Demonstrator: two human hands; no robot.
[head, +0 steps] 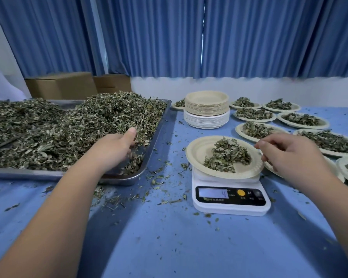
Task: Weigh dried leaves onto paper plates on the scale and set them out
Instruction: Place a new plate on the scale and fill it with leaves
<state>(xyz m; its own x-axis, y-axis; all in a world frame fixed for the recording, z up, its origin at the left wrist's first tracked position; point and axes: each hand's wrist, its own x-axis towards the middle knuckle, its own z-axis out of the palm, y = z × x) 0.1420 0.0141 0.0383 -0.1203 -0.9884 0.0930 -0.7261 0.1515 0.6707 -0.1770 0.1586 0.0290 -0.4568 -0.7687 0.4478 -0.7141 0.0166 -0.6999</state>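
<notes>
A white kitchen scale stands on the blue table with a paper plate on it, holding a small heap of dried leaves. Its display shows a 4. My right hand hovers at the plate's right rim, fingers loosely curled, holding nothing I can see. My left hand reaches into the big pile of dried leaves in the steel tray at left, fingers curled into the leaves.
A stack of unused paper plates stands behind the scale. Several filled plates lie at the right. Cardboard boxes sit behind the tray. Leaf crumbs litter the table around the scale.
</notes>
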